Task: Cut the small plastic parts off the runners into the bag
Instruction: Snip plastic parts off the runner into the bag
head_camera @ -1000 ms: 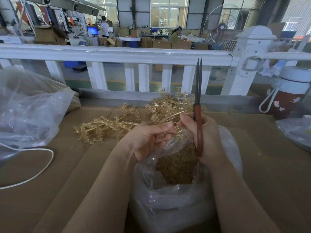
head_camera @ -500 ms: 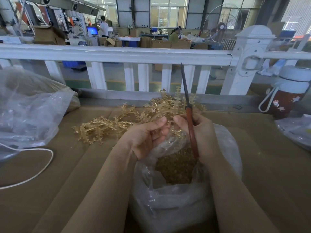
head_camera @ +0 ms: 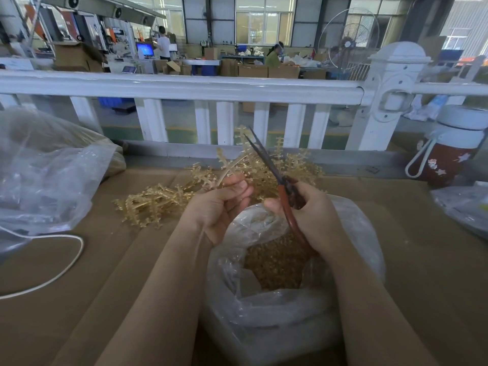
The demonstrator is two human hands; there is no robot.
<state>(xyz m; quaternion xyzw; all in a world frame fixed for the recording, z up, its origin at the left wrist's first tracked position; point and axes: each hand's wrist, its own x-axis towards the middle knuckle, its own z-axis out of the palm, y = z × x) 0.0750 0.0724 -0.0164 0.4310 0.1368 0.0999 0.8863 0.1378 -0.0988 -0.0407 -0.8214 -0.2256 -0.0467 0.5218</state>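
Two hands work over the open bag point(head_camera: 266, 307) of cut bits. The left hand point(head_camera: 220, 207) pinches a yellow runner point(head_camera: 232, 165) that sticks up and far. The right hand point(head_camera: 314, 215) grips red scissors point(head_camera: 284, 194), blades slightly apart at the runner. Before, the blades stood straighter; now they lean left.

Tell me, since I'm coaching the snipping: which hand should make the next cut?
Right hand: it already grips the scissors, blades beside the runner the left hand pinches.
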